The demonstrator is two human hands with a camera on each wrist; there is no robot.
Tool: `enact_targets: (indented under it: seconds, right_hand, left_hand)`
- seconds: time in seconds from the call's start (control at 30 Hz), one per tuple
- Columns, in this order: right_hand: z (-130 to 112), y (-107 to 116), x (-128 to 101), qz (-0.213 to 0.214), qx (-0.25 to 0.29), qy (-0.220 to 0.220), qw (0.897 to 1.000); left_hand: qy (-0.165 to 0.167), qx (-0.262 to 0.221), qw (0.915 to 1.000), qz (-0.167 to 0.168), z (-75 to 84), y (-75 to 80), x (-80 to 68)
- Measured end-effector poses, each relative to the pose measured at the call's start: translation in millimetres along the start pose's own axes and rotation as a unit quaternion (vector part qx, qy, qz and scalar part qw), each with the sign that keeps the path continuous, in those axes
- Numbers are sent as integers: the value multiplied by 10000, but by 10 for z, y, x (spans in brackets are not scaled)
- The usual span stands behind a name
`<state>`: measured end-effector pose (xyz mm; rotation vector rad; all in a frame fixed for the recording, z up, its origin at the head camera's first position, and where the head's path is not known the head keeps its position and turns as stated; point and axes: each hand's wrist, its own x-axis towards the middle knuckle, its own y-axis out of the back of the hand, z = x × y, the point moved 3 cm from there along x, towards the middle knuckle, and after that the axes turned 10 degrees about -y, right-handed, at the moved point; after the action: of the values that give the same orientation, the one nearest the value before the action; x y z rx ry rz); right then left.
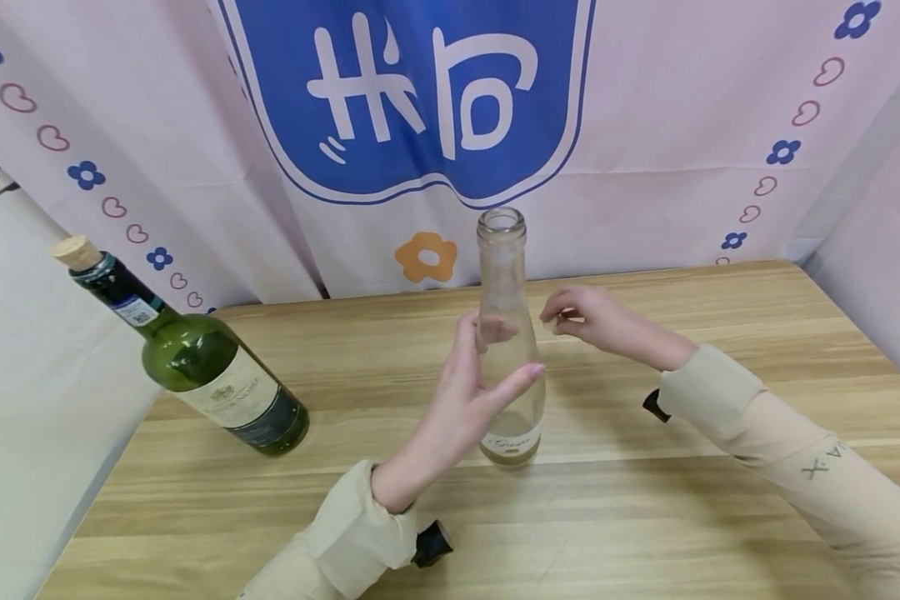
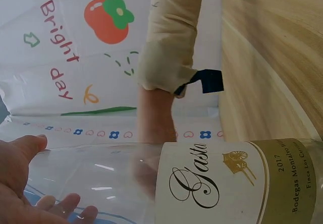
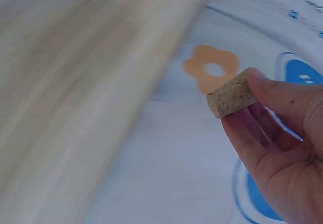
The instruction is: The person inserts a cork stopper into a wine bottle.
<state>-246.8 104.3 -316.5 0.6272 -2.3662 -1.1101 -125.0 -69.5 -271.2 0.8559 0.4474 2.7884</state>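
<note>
Pinching cork (image 3: 231,98) in right hand (image 1: 589,321) grip, beside clear bottle (image 1: 506,333)

A light wooden desk (image 1: 720,467) with a pale plank grain fills the foreground. Behind it hangs a pale pink cloth backdrop (image 1: 645,167), printed with a big blue shield (image 1: 405,92) bearing white characters, an orange flower (image 1: 426,257) below it, and rows of small blue flowers and pink hearts. To one side another banner (image 2: 75,57) shows a red tomato and "Bright day". The light is soft and even.
</note>
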Motion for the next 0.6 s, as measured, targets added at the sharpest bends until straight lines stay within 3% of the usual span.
enact_targets:
  seconds: [0.6]
  right_hand:
    - [-813,545,-130,927,364,806,9918]
  left_hand:
    - [-89,76,9999,33,5,-9,4]
